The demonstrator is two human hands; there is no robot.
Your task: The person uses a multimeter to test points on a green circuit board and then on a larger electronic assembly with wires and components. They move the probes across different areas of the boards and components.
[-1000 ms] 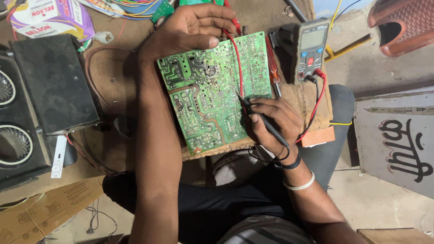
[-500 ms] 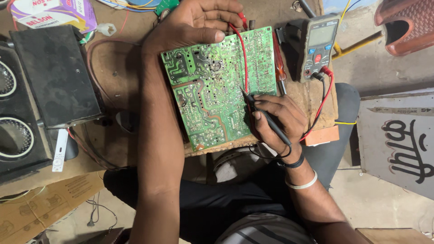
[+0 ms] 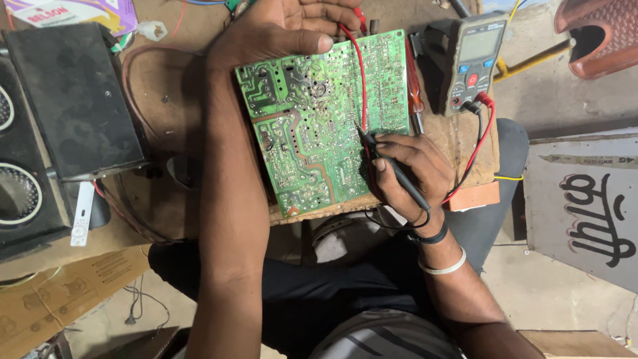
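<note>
A person's left hand is pressing down the top edge of a green circuit board lying on a wooden bench, while the right hand is gripping a black probe against it beside a multimeter.

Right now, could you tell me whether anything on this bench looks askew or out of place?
The green circuit board lies tilted, its near edge overhanging the wooden bench. The left hand steadies it; the right hand holds a black probe.
</note>
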